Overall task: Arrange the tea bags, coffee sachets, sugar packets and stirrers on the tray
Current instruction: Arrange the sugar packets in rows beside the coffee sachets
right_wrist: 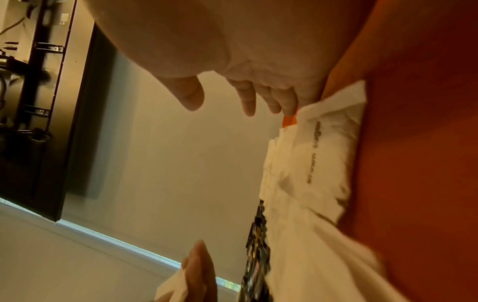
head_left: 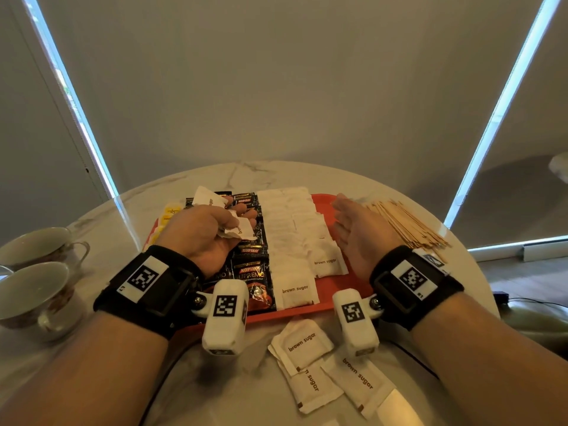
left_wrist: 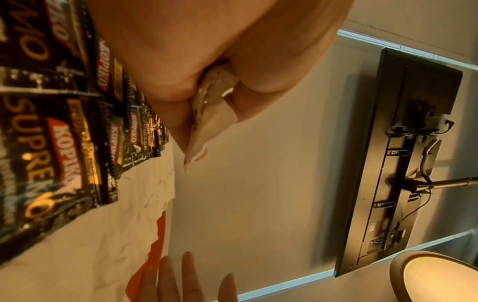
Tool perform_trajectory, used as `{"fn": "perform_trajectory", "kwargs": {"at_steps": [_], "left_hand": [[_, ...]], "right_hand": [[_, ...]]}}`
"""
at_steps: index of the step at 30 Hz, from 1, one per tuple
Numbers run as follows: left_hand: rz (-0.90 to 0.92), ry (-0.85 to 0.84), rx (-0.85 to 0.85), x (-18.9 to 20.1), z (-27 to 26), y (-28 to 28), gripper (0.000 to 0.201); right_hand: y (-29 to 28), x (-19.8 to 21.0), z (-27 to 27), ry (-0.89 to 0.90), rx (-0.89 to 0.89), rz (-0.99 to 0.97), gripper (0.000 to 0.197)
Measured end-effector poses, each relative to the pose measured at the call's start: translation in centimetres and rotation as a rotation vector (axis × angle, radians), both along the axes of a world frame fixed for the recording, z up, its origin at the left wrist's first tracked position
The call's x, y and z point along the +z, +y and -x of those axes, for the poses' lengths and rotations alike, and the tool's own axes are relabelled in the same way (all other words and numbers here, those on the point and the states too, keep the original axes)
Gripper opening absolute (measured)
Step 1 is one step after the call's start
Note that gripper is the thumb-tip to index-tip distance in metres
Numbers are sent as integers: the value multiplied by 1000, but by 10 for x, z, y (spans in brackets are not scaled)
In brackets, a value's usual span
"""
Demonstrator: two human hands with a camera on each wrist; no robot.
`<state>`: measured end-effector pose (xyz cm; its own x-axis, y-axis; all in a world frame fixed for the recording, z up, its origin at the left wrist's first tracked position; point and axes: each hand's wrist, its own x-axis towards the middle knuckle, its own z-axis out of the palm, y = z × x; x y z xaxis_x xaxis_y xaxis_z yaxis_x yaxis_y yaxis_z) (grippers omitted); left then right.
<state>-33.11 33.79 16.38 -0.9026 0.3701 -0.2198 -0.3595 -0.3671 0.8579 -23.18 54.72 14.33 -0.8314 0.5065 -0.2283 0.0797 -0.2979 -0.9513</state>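
An orange tray (head_left: 347, 290) lies on the round marble table. On it stand columns of black Kopiko coffee sachets (head_left: 250, 281) and white brown sugar packets (head_left: 295, 290). My left hand (head_left: 212, 229) hovers over the coffee column and grips a bunch of white sugar packets (head_left: 209, 199), seen crumpled between its fingers (left_wrist: 212, 114) in the left wrist view. My right hand (head_left: 353, 232) is held open, palm inward, over the tray's right side beside the sugar packets (right_wrist: 325, 151). Wooden stirrers (head_left: 408, 226) lie in a pile on the table to the tray's right.
Three loose brown sugar packets (head_left: 325, 367) lie on the table in front of the tray. Two teacups (head_left: 37, 272) stand at the left edge. Yellow tea bags (head_left: 169, 213) sit at the tray's far left. A grey wall and blinds rise behind the table.
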Motion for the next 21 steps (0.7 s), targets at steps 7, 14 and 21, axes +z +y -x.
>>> {"fn": "perform_trajectory", "kwargs": {"at_steps": [7, 14, 21], "left_hand": [[4, 18, 11, -1, -1, 2, 39], [27, 23, 30, -3, 3, 1, 39], [14, 36, 28, -2, 3, 1, 38]], "right_hand": [[10, 7, 21, -64, 27, -85, 81], [16, 11, 19, -35, 30, -26, 67], [13, -9, 2, 25, -85, 6, 68]]}}
